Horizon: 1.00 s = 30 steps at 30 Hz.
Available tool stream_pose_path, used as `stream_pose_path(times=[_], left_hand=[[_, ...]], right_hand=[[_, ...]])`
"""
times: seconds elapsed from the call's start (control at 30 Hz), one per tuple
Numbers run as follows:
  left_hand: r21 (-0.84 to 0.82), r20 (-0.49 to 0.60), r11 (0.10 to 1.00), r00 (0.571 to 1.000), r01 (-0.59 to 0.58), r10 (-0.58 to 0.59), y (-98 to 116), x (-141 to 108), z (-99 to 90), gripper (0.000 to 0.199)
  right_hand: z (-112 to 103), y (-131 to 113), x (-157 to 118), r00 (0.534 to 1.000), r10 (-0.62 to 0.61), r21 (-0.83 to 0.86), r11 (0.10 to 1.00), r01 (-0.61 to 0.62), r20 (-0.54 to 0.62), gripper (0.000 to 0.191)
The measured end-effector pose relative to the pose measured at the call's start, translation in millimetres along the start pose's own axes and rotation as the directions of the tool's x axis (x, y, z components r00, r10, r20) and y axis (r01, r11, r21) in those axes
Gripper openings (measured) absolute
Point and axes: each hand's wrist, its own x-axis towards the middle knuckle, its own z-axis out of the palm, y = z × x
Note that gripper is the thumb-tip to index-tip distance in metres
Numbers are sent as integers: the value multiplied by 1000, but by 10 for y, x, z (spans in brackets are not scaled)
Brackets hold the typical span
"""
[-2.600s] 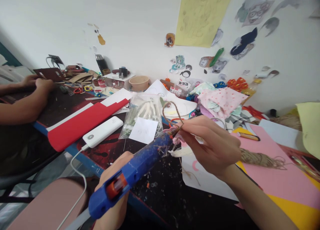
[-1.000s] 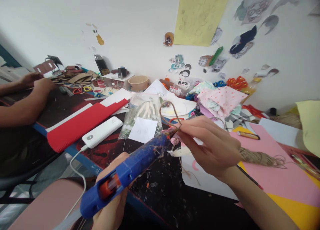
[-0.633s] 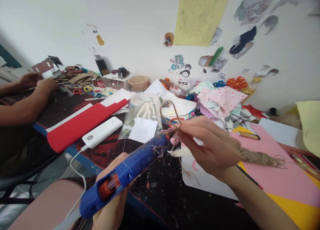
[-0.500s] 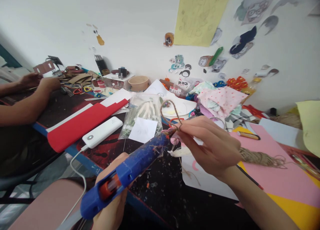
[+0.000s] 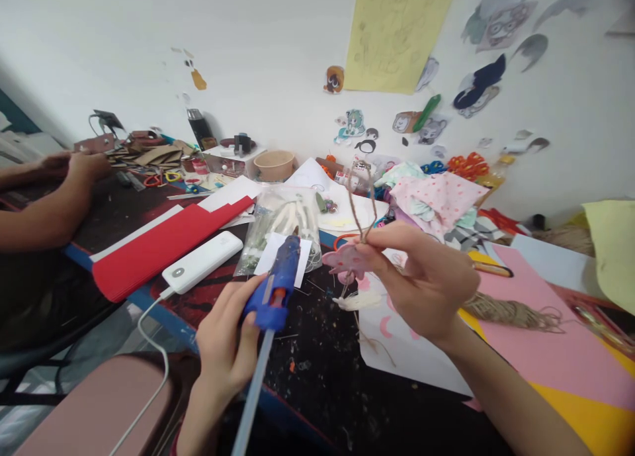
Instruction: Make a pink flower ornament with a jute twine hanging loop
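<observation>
My left hand (image 5: 229, 340) is closed around a blue hot glue gun (image 5: 284, 264), with a long glue stick (image 5: 255, 393) running out of its back end. The gun's nozzle points away from me, above a white square of paper (image 5: 270, 247). In my right hand (image 5: 421, 277), thumb and fingers pinch a pink flat cutout (image 5: 347, 261) at the base of a brown twine loop (image 5: 353, 201), which stands upright. Below the cutout hang a pink round piece (image 5: 346, 278) and a white tassel-like piece (image 5: 360, 302). The fingertips partly cover the join.
A white power bank (image 5: 203, 263) with a cable lies beside red paper (image 5: 169, 251) at the left. Twine (image 5: 513, 312) rests on pink paper (image 5: 540, 357) at the right. Fabric scraps (image 5: 436, 201) are heaped near the wall. Another person's arm (image 5: 44, 208) is at far left.
My left hand has drawn the glue gun back and left, away from the twine, and turned its nozzle more upward in view. The twine loop now stands straighter, and the pink cutout shows.
</observation>
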Motion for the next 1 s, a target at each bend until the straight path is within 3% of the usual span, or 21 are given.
stream_pose_path(times=[0.1,0.23,0.4,0.6,0.7,0.77,0.83,0.93,1.0], left_hand=[[255,169,956,980,-142,101,-184,49,117,36],[519,331,821,941,-238,64,-403,52,337,35],[588,304,787,953,-188,0,-434,127,521,38],[583,290,798,957,-150,-32,-298,192,363,43],[436,176,890,982,-135,62,-46,349,269,33],[216,86,960,983,-179,164,231,537,253,22],[-27,-24,965,965,-263,262,564,772,284,15],[-367,-185,817,896,-444,404,1063,1136,415,17],[-533,-207,679,856,-505,474,1351,1340,540,19]], right_hand=[[-5,58,-7,997,76,5,997,-76,-26,12],[-1,113,-24,986,168,55,984,-167,-21,10],[-20,139,-34,974,226,105,968,-228,34,9],[-75,123,4,980,198,125,972,-200,31,11],[-111,96,31,984,179,130,975,-181,23,12],[-158,64,61,985,171,124,977,-171,9,12],[-235,17,106,986,166,106,981,-162,-25,13],[-417,-74,199,981,162,64,986,-155,-111,14],[-574,-126,267,973,154,41,988,-149,-174,16]])
